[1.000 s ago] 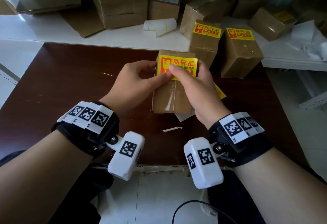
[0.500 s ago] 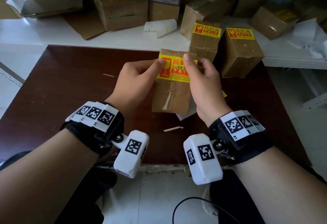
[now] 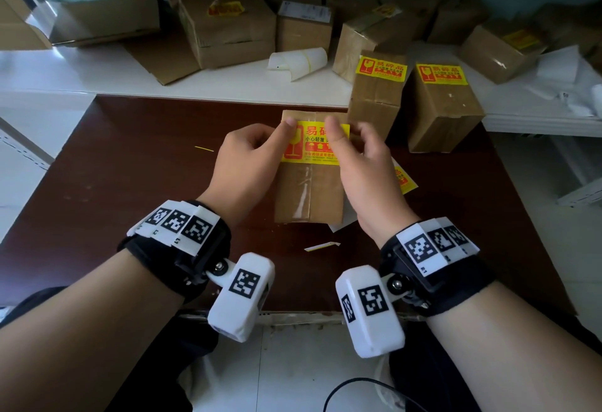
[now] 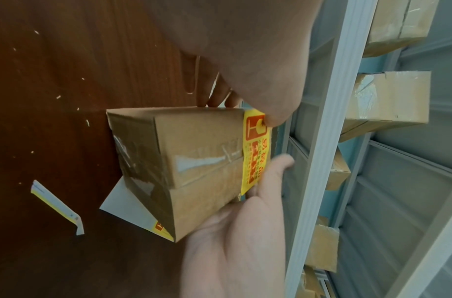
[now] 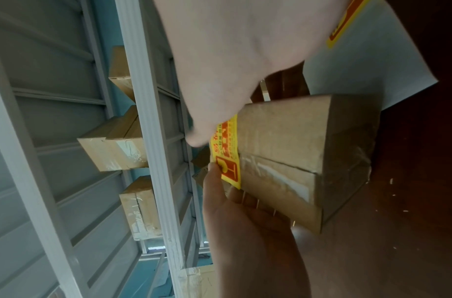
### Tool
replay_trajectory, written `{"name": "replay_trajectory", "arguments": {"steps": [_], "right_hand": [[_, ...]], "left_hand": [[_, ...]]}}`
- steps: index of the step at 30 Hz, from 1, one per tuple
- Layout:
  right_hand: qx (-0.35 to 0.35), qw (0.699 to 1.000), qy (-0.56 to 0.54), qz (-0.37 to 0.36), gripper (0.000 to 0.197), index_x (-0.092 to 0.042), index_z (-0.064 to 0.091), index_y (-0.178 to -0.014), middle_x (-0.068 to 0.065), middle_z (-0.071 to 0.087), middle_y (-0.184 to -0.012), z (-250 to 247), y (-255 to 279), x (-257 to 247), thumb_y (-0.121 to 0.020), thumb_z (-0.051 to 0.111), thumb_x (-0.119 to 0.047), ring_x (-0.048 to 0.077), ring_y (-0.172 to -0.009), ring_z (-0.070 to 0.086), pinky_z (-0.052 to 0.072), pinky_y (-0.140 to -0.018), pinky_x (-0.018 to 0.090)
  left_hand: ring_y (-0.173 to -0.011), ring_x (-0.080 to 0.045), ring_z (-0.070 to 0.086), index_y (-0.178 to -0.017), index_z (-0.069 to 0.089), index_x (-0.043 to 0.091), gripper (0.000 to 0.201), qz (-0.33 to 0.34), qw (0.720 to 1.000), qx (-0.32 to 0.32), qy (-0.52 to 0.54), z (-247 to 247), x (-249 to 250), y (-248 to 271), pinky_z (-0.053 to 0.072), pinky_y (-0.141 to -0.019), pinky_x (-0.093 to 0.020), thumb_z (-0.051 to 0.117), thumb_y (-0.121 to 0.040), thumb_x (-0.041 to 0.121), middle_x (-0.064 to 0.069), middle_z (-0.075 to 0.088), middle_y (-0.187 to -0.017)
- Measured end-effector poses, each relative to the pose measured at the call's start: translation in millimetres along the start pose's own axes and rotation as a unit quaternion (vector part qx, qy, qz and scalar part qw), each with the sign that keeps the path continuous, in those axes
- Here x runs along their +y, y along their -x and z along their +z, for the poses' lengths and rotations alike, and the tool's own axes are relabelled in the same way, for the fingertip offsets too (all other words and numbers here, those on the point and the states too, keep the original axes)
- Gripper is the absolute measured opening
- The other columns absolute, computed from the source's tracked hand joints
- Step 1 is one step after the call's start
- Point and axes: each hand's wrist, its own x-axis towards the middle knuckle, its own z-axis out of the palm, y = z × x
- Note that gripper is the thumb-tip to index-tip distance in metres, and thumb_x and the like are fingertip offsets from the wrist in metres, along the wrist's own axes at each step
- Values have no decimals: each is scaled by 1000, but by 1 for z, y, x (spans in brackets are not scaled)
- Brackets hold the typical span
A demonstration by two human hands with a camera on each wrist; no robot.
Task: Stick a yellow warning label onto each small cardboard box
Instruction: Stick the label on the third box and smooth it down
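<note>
A small taped cardboard box (image 3: pixel 309 190) stands on the dark brown table (image 3: pixel 130 167), with a yellow warning label (image 3: pixel 312 144) across its upper face. My left hand (image 3: pixel 260 141) holds the box's left side, thumb pressed on the label's top left corner. My right hand (image 3: pixel 355 138) holds the right side, thumb pressed on the label's top edge, fingers curled behind the box. The left wrist view shows the box (image 4: pixel 194 161), the label (image 4: pixel 255 151) and my left fingers (image 4: pixel 214 100) against its side. The right wrist view shows the label (image 5: pixel 226 153) on the box (image 5: pixel 283 151).
Two labelled boxes (image 3: pixel 378 99) (image 3: pixel 439 109) stand at the table's far right. A label sheet (image 3: pixel 402 179) lies under the held box, and a backing strip (image 3: pixel 321 245) lies in front of it. A white shelf behind carries several boxes (image 3: pixel 228 27) and a white paper roll (image 3: pixel 298 60).
Both thumbs have slid up the label from its lower middle to its top edge. They have also moved apart, the left one to the top left corner.
</note>
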Motion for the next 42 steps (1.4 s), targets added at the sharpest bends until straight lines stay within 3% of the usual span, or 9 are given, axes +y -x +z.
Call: {"name": "replay_trajectory", "arguments": {"steps": [2,6,13,18,21,27,30,35,42], "right_hand": [[-1,1000,-3,-19,59,-36,66,-132,-8,79,-123,1,1,3,-89,73,-75,13,-117,76,62,-103,51],[23,1000,10,-17,40,-29,70,-118,-2,79,-110,-2,0,-1,-110,50,-63,15,-105,77,62,-100,54],[16,1000,2,-17,82,-32,60,-144,-9,74,-138,1,-2,5,-81,78,-82,14,-130,70,59,-109,51],[39,999,-7,-1,44,-33,70,-118,1,79,-112,-2,-4,1,-105,51,-71,21,-107,77,62,-100,57],[49,998,-34,16,53,-34,68,-108,9,78,-112,-2,-2,-1,-100,43,-80,28,-107,77,60,-102,61],[23,996,-85,-1,74,-31,58,-138,-7,78,-126,4,4,2,-81,88,-66,12,-116,77,63,-103,47],[34,997,-65,-20,55,-29,62,-135,-6,78,-124,7,3,4,-91,84,-56,10,-115,76,64,-100,43],[18,996,-87,-11,28,-18,70,-124,-4,79,-110,4,7,-3,-114,56,-41,-2,-94,76,56,-74,12],[-37,988,-149,-30,37,-21,70,-143,-4,80,-130,9,15,-13,-108,70,-32,8,-120,75,61,-94,24]], "left_hand": [[-60,-6,47,-65,62,19,56,7,1000,2,-3,-1,-2,-1,36,-59,-25,65,-105,58,14,53,-58],[-72,-19,50,-87,65,-10,86,0,999,-20,33,-3,-4,0,38,-70,-37,60,-97,74,-10,56,-76],[-68,-23,37,-83,58,-18,90,30,999,-28,36,-1,2,8,29,-66,-37,64,-100,69,-11,45,-70],[-81,-20,53,-100,66,-16,108,1,998,-38,48,-7,-5,-4,42,-78,-40,65,-83,91,-10,61,-84],[-84,-19,55,-103,67,-16,111,1,998,-47,49,-9,-7,-7,43,-79,-41,65,-81,93,-18,67,-85],[-73,-21,46,-91,64,-18,93,62,996,-48,33,-12,3,-2,36,-71,-39,61,-97,75,-38,62,-80],[-69,-19,48,-85,70,-3,73,83,994,-65,1,-13,6,1,37,-67,-38,61,-101,67,-28,62,-76],[-80,-5,73,-101,74,20,55,66,995,-36,-62,-9,1,2,54,-68,-24,77,-88,73,3,79,-90],[-51,-6,33,-60,44,18,65,93,993,68,-39,-16,6,-1,26,-51,-25,60,-108,59,15,38,-49]]}}
